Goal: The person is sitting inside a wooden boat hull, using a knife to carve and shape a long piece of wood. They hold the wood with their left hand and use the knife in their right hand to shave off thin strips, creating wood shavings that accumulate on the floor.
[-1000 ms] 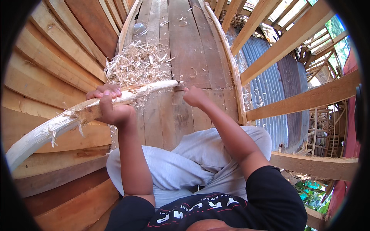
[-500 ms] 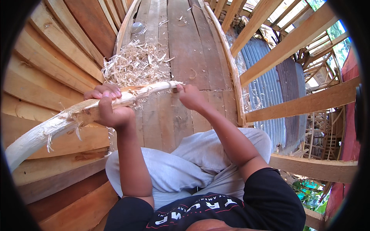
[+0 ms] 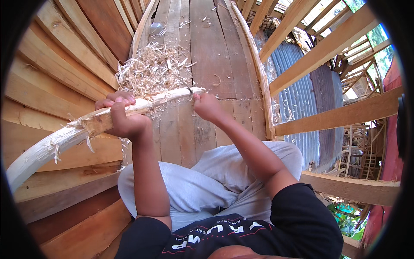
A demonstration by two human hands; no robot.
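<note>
A long, pale peeled wooden pole (image 3: 166,97) slants from the lower left up to the middle, its surface rough with loose splinters. My left hand (image 3: 123,114) is wrapped round it, fingers over the far side and thumb on top. At the pole's thin right end, my right hand (image 3: 207,106) is closed in a fist round a knife. Only the knife's thin dark blade (image 3: 190,90) shows, lying across the wood; the fist hides the handle.
Curled wood shavings (image 3: 153,71) are heaped on the plank floor (image 3: 211,56) beyond the pole. A clear cup (image 3: 155,29) lies farther back. Upright boards (image 3: 56,90) stand close on the left. To the right are a wooden railing (image 3: 340,113) and corrugated metal sheets (image 3: 297,86).
My right hand has shifted slightly left along the pole's end, and the dark blade now shows across the wood. The left hand keeps its hold almost unmoved.
</note>
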